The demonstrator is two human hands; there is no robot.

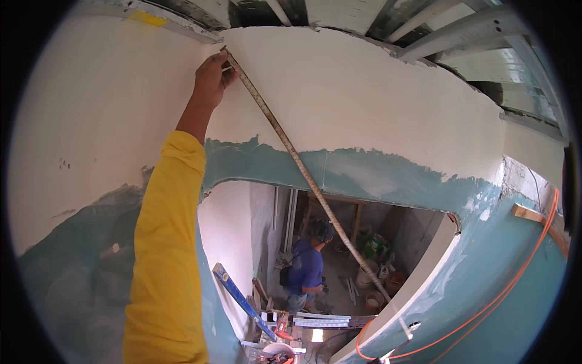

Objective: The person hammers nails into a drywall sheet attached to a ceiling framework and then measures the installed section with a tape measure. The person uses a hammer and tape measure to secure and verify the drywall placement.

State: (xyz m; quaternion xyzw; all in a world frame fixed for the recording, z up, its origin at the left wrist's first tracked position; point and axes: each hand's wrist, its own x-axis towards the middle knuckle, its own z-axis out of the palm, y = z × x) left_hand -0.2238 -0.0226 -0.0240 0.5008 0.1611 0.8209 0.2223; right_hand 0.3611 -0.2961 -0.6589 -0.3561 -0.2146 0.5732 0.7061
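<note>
My left hand (212, 79), at the end of a yellow sleeve, is raised to the upper wall near the corner. Its fingers pinch the top end of a worn, stained tape measure blade (295, 156). The blade slants down to the right, across the white and teal wall and in front of the wall opening. Its lower end runs toward the bottom right, where the case cannot be made out. My right hand does not show.
Through the opening, a person (306, 270) in a blue shirt stands near buckets (367, 275). A blue spirit level (242, 300) leans at the opening's left. Orange cable (503, 294) hangs along the right wall. Metal ceiling framing (464, 30) is exposed overhead.
</note>
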